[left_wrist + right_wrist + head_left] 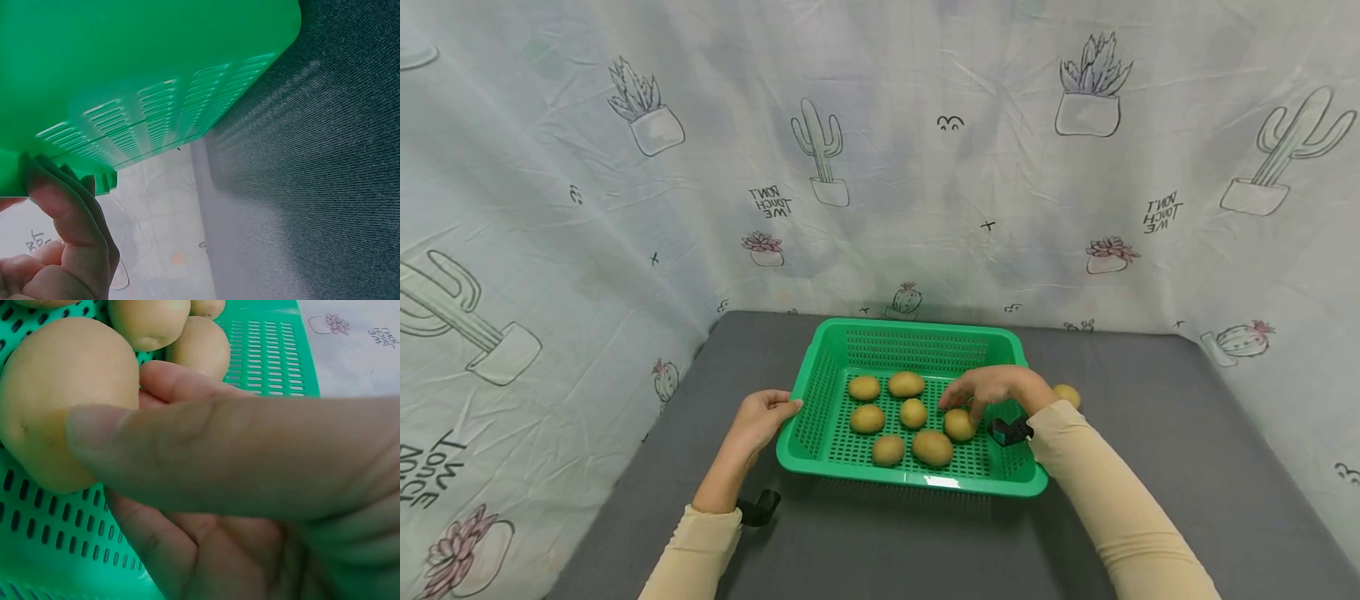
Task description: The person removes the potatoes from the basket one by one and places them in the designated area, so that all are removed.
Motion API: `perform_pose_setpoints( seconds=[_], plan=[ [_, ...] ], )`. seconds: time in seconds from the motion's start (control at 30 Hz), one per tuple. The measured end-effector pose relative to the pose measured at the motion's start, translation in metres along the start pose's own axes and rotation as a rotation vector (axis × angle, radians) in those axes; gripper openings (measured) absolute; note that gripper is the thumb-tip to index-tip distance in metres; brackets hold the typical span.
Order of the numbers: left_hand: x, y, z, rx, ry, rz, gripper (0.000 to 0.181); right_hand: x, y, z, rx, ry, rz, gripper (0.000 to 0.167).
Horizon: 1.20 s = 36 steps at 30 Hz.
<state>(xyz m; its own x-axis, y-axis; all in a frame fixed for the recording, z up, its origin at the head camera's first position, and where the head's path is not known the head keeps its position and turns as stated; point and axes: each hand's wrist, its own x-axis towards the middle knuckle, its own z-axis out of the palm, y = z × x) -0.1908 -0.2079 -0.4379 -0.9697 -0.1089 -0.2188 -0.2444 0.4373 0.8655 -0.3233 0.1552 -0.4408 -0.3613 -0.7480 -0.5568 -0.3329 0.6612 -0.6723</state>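
A green plastic basket with slotted walls holds several potatoes, among them a potato near its far side and a larger potato near its front. My left hand grips the rim at the basket's left side. In the left wrist view its fingers curl under that rim. Inside the basket, toward the right, my right hand holds a potato. The thumb lies on its near side; the fingers behind are partly hidden.
One more potato lies outside the basket, on the grey tabletop to the right, partly behind my right forearm. A curtain printed with cacti hangs along the back and sides of the table.
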Motion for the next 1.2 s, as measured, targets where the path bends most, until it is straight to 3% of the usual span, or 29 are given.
perform_pose_setpoints(
  seconds=[0.33, 0.7, 1.2],
  plan=[
    [0.0001, 0.0009, -0.0005, 0.004, -0.004, -0.005, 0.051, 0.0034, 0.0016, 0.0023, 0.011, -0.004, 0.020, 0.064],
    [0.0009, 0.0004, 0.0004, 0.001, 0.009, -0.001, 0.048, 0.0020, -0.0002, 0.0063, -0.092, -0.017, 0.000, 0.063],
    [-0.0011, 0.0012, 0.0006, -0.001, 0.004, -0.012, 0.049, 0.0026, 0.0020, 0.0071, -0.053, 0.081, 0.011, 0.057]
  ],
)
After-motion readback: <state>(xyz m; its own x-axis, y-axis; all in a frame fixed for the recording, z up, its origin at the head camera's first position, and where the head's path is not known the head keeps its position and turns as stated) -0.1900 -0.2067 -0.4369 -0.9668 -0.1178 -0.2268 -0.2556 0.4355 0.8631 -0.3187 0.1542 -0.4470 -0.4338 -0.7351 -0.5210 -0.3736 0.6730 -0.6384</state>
